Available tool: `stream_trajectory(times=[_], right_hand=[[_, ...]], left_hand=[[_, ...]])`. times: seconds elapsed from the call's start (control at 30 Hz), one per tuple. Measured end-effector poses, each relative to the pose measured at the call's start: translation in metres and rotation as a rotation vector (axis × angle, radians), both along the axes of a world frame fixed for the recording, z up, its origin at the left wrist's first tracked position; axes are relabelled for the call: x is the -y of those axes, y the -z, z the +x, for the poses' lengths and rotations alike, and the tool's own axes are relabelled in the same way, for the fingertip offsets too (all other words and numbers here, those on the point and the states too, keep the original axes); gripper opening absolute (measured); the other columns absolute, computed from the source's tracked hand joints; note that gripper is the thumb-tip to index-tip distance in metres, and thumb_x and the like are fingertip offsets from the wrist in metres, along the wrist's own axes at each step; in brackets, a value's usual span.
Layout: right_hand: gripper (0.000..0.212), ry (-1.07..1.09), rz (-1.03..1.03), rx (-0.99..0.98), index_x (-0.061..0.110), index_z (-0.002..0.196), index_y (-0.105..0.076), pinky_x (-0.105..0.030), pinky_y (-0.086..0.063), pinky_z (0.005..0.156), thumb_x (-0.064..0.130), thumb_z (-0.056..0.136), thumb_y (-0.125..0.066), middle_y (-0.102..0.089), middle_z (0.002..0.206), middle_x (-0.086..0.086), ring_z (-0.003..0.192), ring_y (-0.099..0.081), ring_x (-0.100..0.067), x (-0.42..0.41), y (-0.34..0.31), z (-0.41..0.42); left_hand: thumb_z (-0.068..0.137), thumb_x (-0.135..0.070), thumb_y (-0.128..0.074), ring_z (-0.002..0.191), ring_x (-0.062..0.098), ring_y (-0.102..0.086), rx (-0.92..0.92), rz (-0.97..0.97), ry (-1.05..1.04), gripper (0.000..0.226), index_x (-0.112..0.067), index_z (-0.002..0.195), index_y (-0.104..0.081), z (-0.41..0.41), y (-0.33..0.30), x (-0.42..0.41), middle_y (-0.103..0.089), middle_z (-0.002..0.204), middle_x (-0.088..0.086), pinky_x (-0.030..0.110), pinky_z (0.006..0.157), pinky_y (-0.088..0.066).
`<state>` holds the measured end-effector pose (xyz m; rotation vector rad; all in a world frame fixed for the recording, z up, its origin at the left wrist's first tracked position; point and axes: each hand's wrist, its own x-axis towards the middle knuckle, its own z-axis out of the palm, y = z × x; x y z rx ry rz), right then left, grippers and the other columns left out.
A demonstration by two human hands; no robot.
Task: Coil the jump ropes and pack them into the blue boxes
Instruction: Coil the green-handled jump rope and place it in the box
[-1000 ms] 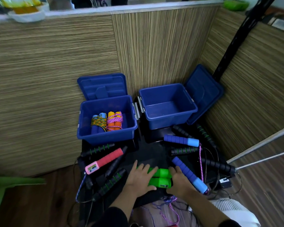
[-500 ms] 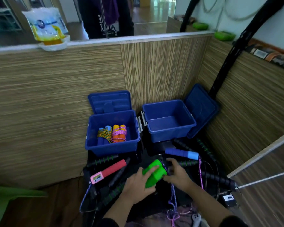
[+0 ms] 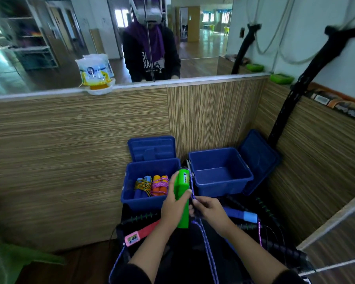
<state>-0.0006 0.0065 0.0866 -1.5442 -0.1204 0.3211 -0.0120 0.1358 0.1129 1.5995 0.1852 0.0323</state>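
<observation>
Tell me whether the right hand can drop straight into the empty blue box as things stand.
Probably not yet: the right hand is pinching the purple rope beside the green handles that the left hand grips. The empty blue box itself stands open just beyond, nothing over it.

Your left hand holds a pair of handles upright, and your right hand sits just to its right, pinching the rope that trails back toward you. Beyond your left hand stands a box with two coiled ropes in it, its lid leaning behind it. Beyond your right hand stands the second box. Loose handles lie right of your right hand; another handle lies left of your left.
</observation>
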Motion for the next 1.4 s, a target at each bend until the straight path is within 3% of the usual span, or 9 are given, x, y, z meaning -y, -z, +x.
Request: stream_trajectory(times=[0.13,0.37,0.57,0.7,0.87,0.97,1.13,1.27,1.4], right_hand=[[0.016,-0.093,-0.056,-0.046,0.002,0.092,-0.064,-0.025,-0.055,0.064,0.009,0.096,-0.049,-0.067,0.071,-0.005,0.063,-0.065,-0.012,-0.006,-0.001,-0.006],[0.020,-0.133,-0.030,-0.051,0.007,0.079,-0.059,-0.020,-0.046,0.056,0.011,0.096,-0.050,-0.057,0.066,-0.008,0.052,-0.055,-0.013,-0.006,-0.008,-0.007],[0.025,-0.269,-0.302,0.056,0.017,0.079,-0.068,-0.020,-0.038,0.057,0.024,0.097,-0.051,-0.047,0.056,0.007,0.054,-0.044,-0.009,0.000,0.004,-0.010],[0.026,-0.230,-0.311,0.074,0.013,0.080,-0.065,-0.021,-0.040,0.054,0.027,0.096,-0.051,-0.045,0.051,0.012,0.052,-0.042,-0.008,0.005,0.001,-0.013],[0.010,-0.291,-0.516,0.282,0.034,0.082,-0.066,-0.022,-0.041,0.064,0.035,0.089,-0.060,-0.061,0.071,0.003,0.066,-0.050,-0.004,0.021,-0.010,-0.005],[0.011,-0.285,-0.582,0.313,0.033,0.085,-0.070,-0.028,-0.046,0.072,0.033,0.090,-0.060,-0.070,0.085,-0.005,0.076,-0.060,-0.011,0.037,-0.019,0.001],[0.017,-0.296,-0.587,0.323,0.022,0.096,-0.073,-0.013,-0.037,0.063,0.028,0.093,-0.057,-0.064,0.076,0.000,0.065,-0.048,0.003,0.039,-0.034,0.003],[0.016,-0.280,-0.602,0.297,0.025,0.098,-0.072,-0.013,-0.039,0.066,0.029,0.093,-0.057,-0.069,0.086,-0.003,0.070,-0.055,-0.002,0.039,-0.038,0.006],[0.012,-0.333,-0.680,0.332,0.027,0.086,-0.070,-0.019,-0.045,0.068,0.033,0.091,-0.060,-0.069,0.081,0.003,0.074,-0.060,-0.003,0.040,-0.055,0.010]], left_hand=[[0.092,-0.008,-0.061,0.085,0.024,-0.062,0.078,-0.173,-0.154,0.058,-0.045,0.132,-0.041,0.010,-0.021,-0.006,-0.062,0.112,0.007,0.048,0.082,-0.053],[0.093,-0.010,-0.059,0.067,0.035,-0.060,0.039,-0.366,-0.175,0.053,-0.045,0.129,-0.043,0.015,-0.033,-0.013,-0.062,0.097,0.008,0.048,0.063,-0.054],[0.093,-0.014,-0.058,0.066,0.035,-0.061,0.010,-0.491,-0.174,0.048,-0.045,0.128,-0.046,0.014,-0.037,-0.017,-0.057,0.100,0.011,0.046,0.056,-0.055],[0.091,-0.015,-0.063,0.057,0.024,-0.060,0.016,-0.404,-0.210,0.050,-0.046,0.126,-0.048,0.019,-0.033,-0.026,-0.059,0.108,0.013,0.034,0.049,-0.052],[0.086,-0.016,-0.069,0.092,0.032,-0.062,0.042,-0.272,-0.287,0.055,-0.059,0.116,-0.053,0.017,-0.029,-0.048,-0.060,0.123,0.006,0.051,0.075,-0.052],[0.085,-0.015,-0.070,0.082,0.029,-0.061,0.071,-0.269,-0.324,0.055,-0.057,0.116,-0.054,0.019,-0.031,-0.071,-0.061,0.121,0.011,0.040,0.063,-0.053],[0.085,-0.012,-0.070,0.078,0.028,-0.058,0.087,-0.236,-0.343,0.056,-0.055,0.117,-0.055,0.021,-0.027,-0.094,-0.060,0.123,0.015,0.033,0.055,-0.051],[0.086,-0.009,-0.069,0.067,0.020,-0.061,0.062,-0.213,-0.310,0.057,-0.048,0.124,-0.054,0.014,-0.024,-0.096,-0.062,0.114,0.010,0.029,0.048,-0.050],[0.082,-0.017,-0.074,0.087,0.001,-0.065,0.112,0.171,-0.040,0.062,-0.052,0.127,-0.049,0.004,-0.017,-0.094,-0.062,0.116,-0.010,0.018,0.073,-0.051]])
